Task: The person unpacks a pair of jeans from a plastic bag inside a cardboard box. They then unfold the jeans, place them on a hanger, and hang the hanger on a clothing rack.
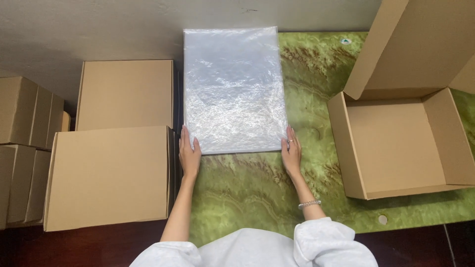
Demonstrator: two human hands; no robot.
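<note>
A flat white rectangular item wrapped in clear crinkled plastic point(232, 89) lies on the green marbled table top point(257, 188), its long side running away from me. My left hand point(189, 154) rests flat at its near left corner, fingers together and touching the edge. My right hand point(292, 152), with a ring and a beaded bracelet, rests flat at the near right corner, touching that edge. Neither hand grips anything.
An open cardboard box point(396, 143) with its lid up stands at the right. Two closed cardboard boxes point(111, 175) point(126, 94) sit at the left, with several more stacked at the far left point(27, 148). A grey wall is behind.
</note>
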